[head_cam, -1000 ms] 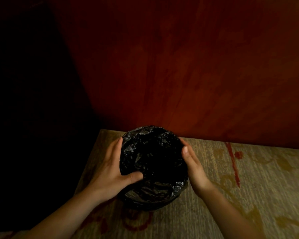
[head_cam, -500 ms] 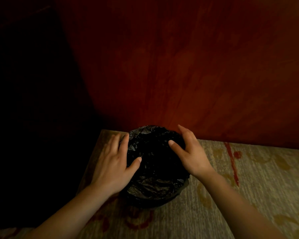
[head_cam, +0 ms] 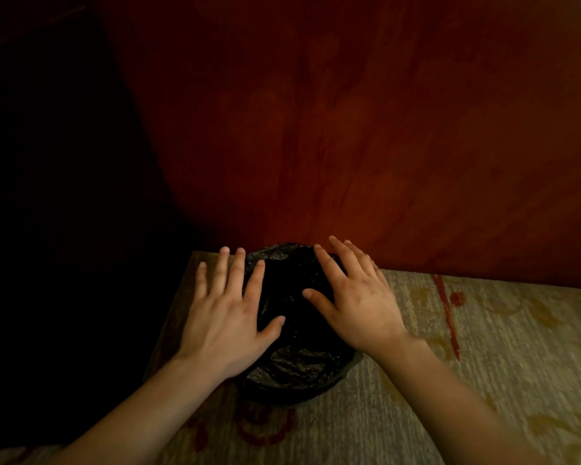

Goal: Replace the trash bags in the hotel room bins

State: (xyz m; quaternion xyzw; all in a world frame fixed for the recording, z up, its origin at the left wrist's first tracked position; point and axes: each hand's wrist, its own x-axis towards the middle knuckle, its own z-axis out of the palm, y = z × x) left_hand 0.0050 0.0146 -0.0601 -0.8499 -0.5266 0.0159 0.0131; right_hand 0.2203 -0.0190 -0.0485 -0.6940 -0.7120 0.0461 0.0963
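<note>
Now, with left hand (head_cam: 227, 317) and right hand (head_cam: 359, 307) spread flat and grasping nothing, press the black trash bag (head_cam: 296, 357) evenly over the bin's edge — avoid tearing.

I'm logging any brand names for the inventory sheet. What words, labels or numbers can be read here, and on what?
None. The black trash bag in the bin, the red wooden wall and the patterned carpet bear no readable text; the carpet's red and yellow marks are ornament, not lettering.
</note>
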